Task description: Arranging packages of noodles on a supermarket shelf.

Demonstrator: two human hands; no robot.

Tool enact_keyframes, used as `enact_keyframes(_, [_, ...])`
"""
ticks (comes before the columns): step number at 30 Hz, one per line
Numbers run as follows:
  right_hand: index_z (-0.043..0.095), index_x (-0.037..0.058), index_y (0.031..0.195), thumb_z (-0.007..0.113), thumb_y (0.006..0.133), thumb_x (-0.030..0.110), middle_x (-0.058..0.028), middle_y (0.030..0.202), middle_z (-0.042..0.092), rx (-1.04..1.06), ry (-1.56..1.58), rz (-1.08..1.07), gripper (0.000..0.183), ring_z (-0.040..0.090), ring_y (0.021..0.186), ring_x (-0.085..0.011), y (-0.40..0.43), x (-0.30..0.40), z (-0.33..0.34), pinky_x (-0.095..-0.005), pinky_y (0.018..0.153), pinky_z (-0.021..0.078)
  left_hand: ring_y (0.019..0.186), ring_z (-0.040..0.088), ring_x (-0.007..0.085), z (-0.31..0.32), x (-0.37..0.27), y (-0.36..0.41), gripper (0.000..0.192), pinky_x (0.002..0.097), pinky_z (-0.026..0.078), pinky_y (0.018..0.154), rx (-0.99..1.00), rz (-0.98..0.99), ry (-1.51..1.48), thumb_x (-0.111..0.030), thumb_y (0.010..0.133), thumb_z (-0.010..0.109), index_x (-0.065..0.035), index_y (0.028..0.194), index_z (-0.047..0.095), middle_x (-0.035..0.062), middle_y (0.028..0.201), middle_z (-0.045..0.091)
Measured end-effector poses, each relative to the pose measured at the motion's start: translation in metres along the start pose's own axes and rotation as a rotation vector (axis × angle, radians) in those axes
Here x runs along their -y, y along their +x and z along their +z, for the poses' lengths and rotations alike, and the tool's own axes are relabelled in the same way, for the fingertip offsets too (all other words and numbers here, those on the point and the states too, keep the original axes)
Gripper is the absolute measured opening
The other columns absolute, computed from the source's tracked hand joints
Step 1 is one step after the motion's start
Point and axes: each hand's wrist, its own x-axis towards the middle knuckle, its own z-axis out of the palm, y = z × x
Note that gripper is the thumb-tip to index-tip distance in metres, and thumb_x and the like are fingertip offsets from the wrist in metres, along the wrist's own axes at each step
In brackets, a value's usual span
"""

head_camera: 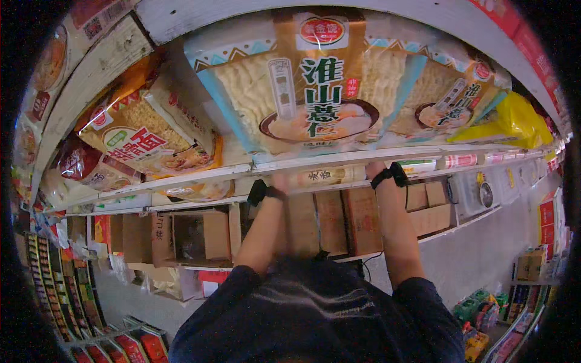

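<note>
Both my arms reach forward into a lower shelf level, with a dark band and device on each wrist. My left hand (280, 182) is blurred and mostly tucked under the upper shelf board (204, 174). On the other side, my right hand (375, 169) shows only its back near the wrist, its fingers hidden by the same board. Between the two hands lies a pale packet of dried noodles (329, 176) bearing writing. Whether either hand grips it cannot be seen. Above stand large clear bags of noodle cakes (317, 90).
More noodle bags (150, 136) stand at the upper left and a yellow bag (522, 120) at the right. Below my hands, cardboard boxes (336, 222) fill a lower shelf. A cable (370, 263) hangs near my right forearm. Clear plastic bins (472, 193) stand right.
</note>
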Motion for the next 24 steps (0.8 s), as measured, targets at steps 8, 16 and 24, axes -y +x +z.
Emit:
enact_keyframes(8, [0.043, 0.0099, 0.129, 0.049, 0.093, 0.034, -0.0083, 0.128, 0.051, -0.019, 0.111, -0.001, 0.044, 0.048, 0.114, -0.0277, 0.002, -0.01, -0.001, -0.0413, 0.1, 0.037, 0.115, 0.047, 0.0308, 0.0, -0.002, 0.0, 0.036, 0.0397, 0.035, 0.098, 0.027, 0.007, -0.003, -0.02, 0.089, 0.05, -0.0029, 0.12, 0.051, 0.0157, 0.123, 0.052])
enact_keyframes(16, [0.043, 0.0109, 0.129, 0.048, 0.094, 0.035, -0.0072, 0.127, 0.051, 0.093, 0.639, 0.236, 0.043, 0.049, 0.113, -0.0272, 0.013, -0.043, -0.001, -0.0414, 0.099, 0.0381, 0.113, 0.048, 0.0305, 0.0, 0.003, -0.002, 0.034, 0.0392, 0.036, 0.096, -0.004, -0.015, 0.008, -0.019, 0.089, 0.05, -0.0024, 0.119, 0.052, 0.0157, 0.122, 0.053])
enact_keyframes(24, [0.046, 0.0136, 0.128, 0.055, 0.091, 0.029, -0.0033, 0.123, 0.052, 0.061, 0.188, -0.255, 0.041, 0.05, 0.108, -0.018, 0.02, -0.066, 0.006, -0.0324, 0.089, 0.0431, 0.111, 0.05, 0.0301, -0.008, 0.01, 0.003, 0.032, 0.0387, 0.038, 0.094, -0.031, -0.047, 0.021, -0.018, 0.089, 0.05, -0.0018, 0.117, 0.052, 0.0158, 0.12, 0.054])
